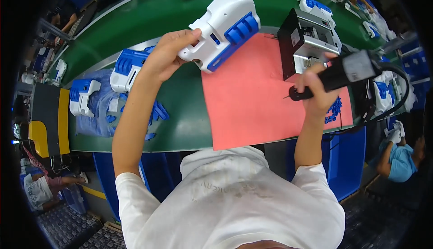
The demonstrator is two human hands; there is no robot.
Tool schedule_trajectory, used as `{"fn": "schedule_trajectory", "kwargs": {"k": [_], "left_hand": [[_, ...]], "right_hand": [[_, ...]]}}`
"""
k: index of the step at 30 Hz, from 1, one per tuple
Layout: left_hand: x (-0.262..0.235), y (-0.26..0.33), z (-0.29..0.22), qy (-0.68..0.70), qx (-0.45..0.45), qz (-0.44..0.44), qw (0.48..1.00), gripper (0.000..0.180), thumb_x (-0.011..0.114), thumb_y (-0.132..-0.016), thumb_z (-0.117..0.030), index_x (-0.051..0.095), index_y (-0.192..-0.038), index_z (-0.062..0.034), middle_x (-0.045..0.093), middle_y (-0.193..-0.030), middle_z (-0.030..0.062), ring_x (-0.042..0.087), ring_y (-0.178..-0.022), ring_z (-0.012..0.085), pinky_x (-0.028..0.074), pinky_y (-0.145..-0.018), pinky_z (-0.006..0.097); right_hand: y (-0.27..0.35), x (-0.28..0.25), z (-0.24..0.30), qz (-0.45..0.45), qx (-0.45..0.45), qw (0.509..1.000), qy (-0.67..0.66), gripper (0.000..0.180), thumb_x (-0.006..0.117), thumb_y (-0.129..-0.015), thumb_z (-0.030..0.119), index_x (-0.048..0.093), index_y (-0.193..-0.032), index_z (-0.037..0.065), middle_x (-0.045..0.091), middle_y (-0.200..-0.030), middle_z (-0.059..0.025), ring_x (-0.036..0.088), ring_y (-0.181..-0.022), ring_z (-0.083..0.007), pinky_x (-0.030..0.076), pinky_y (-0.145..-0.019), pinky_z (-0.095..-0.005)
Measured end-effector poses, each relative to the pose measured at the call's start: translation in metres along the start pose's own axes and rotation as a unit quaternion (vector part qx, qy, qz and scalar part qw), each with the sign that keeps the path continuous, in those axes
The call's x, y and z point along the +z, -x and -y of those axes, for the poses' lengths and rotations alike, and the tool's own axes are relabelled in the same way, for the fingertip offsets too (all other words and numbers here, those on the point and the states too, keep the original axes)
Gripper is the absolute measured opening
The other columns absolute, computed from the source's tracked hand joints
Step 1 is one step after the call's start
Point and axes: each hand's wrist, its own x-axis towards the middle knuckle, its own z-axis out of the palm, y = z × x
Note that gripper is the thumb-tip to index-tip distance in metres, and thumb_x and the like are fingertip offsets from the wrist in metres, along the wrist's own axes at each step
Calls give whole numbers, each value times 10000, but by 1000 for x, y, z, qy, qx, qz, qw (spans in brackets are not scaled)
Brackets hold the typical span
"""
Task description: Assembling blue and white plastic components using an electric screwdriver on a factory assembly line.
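My left hand (170, 53) grips the near end of a white and blue plastic housing (225, 26), raised and tilted over the far edge of a pink mat (252, 100). The thumb lies on the white shell; the other fingers are partly hidden beneath it. On the right, my right hand (319, 89) is wrapped round a black electric screwdriver (347, 71), whose thin bit points left above the mat. The hand is slightly blurred. A cable (403, 80) loops from the tool's rear end. The tool and the housing are apart.
Behind my right hand stands a black and silver box-shaped machine (293, 39). Small blue parts (333, 109) lie at the mat's right edge. More housings (83, 96) and blue strips (158, 111) lie at left on the green table (187, 127). A co-worker in blue (402, 163) sits at far right.
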Motion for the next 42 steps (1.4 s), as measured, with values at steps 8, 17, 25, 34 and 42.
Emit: {"fn": "schedule_trajectory", "kwargs": {"k": [8,17,25,34,42], "left_hand": [[-48,-113,39,-600,340,-29,723,399,729,-802,-239,575,-1090,-9,652,-970,155,626,-913,350,499,-797,398],[-97,-144,33,-683,285,-19,673,556,741,-786,-256,537,-1241,-9,604,-1201,152,581,-1101,321,478,-918,395],[-11,-184,-24,-607,401,-56,684,546,752,-778,-301,552,-1201,-20,565,-1236,199,525,-1165,378,427,-973,405],[168,-414,47,-661,219,106,710,1245,792,-549,-605,160,-1502,-114,206,-1523,222,192,-1407,405,261,-1082,577],[199,-438,46,-753,268,126,588,1286,825,-438,-607,283,-1413,32,287,-1458,248,262,-1369,387,330,-1050,539]], "right_hand": [[-5,9,-27,-3,16,1000,-22,470,625,-784,-113,399,-1190,-38,521,-618,-39,489,-454,-94,385,-414,-232],[-4,-20,-27,-43,21,998,48,524,674,-744,-85,404,-1187,-12,556,-645,-28,504,-514,-86,407,-506,-224],[6,-51,-31,-15,28,998,52,629,753,-739,15,347,-1217,52,533,-658,-55,522,-542,-146,470,-526,-297],[8,-51,-25,-21,63,997,31,597,730,-748,4,333,-1185,90,531,-726,-61,513,-577,-160,473,-574,-334],[1,-52,-18,7,63,997,37,577,705,-744,-39,356,-1183,95,544,-718,-64,521,-569,-176,472,-580,-343]]}}
